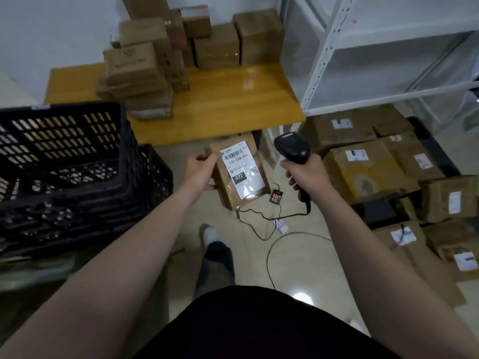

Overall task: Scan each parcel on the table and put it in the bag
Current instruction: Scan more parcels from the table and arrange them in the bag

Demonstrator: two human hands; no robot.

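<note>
In front of the table's near edge, over the floor, the left hand grips a brown parcel. The thumb presses on the top face at the upper left corner of the white label. The other fingers curl round the parcel's left edge. The label faces up; it shows a barcode and the print 032-038-E01.

Just to the right of the parcel, the right hand is clamped round the handle of a black scanner. The fingers wrap the handle. The scanner head stands above the fist, near the parcel's upper right corner but apart from it. A black cable runs from the handle base down across the floor. A small black device with red lights shows just below the parcel.

On the table, stacked cardboard boxes occupy the far edge and the left part. Stacked black crates stand at the table's near left corner. A white shelf unit stands at the table's right edge. Labelled cartons lie on the floor below the shelf, to the right of the right hand.
</note>
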